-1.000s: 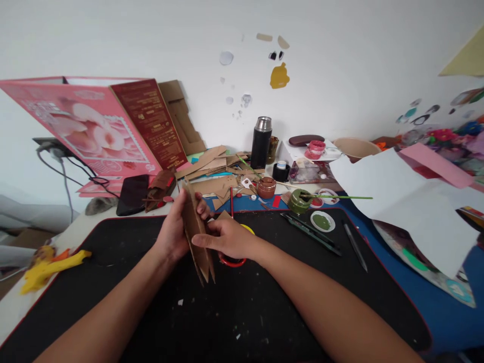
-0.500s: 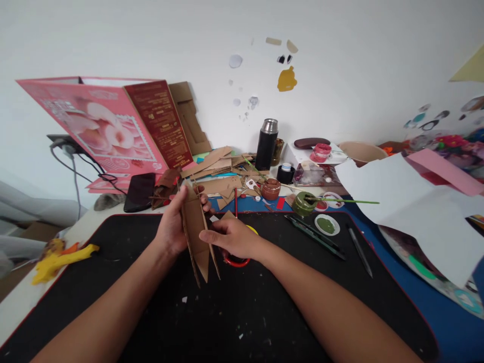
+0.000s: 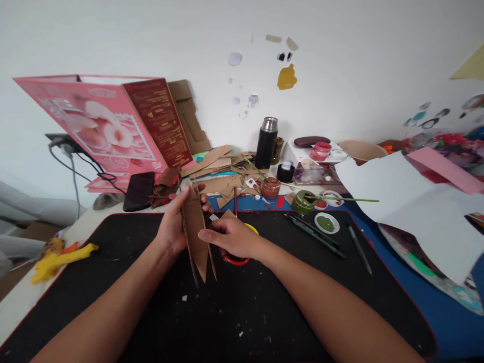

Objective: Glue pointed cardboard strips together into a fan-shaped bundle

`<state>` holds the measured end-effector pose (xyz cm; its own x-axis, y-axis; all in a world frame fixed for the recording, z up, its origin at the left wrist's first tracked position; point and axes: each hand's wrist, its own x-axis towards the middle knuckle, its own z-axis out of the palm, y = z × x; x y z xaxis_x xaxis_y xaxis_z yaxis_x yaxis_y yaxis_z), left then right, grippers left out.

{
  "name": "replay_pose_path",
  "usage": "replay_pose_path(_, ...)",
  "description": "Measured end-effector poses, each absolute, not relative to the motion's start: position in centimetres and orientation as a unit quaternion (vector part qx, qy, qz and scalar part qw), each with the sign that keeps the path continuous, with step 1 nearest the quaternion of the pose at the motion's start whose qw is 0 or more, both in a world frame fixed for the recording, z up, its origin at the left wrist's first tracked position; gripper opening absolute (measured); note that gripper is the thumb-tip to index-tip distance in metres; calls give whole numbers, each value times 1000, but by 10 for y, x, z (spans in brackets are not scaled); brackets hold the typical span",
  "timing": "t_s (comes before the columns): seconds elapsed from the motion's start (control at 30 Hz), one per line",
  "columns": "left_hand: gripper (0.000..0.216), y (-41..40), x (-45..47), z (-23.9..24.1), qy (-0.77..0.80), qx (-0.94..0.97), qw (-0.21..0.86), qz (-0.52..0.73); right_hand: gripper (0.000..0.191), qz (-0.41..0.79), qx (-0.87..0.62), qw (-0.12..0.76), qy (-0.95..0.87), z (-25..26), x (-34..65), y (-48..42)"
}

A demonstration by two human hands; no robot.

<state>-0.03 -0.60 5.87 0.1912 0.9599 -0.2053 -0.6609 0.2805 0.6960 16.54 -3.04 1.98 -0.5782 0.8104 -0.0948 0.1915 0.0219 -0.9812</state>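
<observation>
A long folded cardboard piece (image 3: 195, 227) with two upright side walls and a pointed near end is held above the black mat (image 3: 170, 312). My left hand (image 3: 176, 217) is closed around its far part, thumb on the left wall and fingertips showing past the right wall. Lower down, my right hand (image 3: 230, 236) pinches the right wall, its thumb on the inner face and its other fingers hidden behind. Under and behind my right hand lies a round thing with a red and yellow rim (image 3: 238, 261), mostly covered.
Cardboard scraps (image 3: 215, 166), a black flask (image 3: 266, 143), a brown paint jar (image 3: 270, 187) and a green paint jar (image 3: 303, 201) line the back. A utility knife (image 3: 315, 236) and a pen (image 3: 359, 249) lie on the right. A phone (image 3: 139, 191) and pink box (image 3: 109, 126) stand left.
The cardboard's near end has shifted very slightly to the left. Both hands keep their grip in nearly the same place, and the view has tilted a little.
</observation>
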Motion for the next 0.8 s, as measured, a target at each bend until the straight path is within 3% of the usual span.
replay_pose_path(0.23, 15, -5, 1, 55, 284, 261, 729, 566, 65, 626, -348, 262, -647, 16, 164, -29)
replay_pose_path(0.47, 23, -8, 7, 54, 279, 292, 718, 566, 64, 527, -380, 237, -722, 23, 168, -28)
replay_pose_path(0.67, 21, -7, 6, 53, 283, 297, 718, 562, 62, 536, -376, 244, -715, 23, 168, -29)
replay_pose_path(0.8, 41, -8, 1, 52, 305, 268, 739, 538, 62, 554, -381, 254, -695, 23, 167, -29)
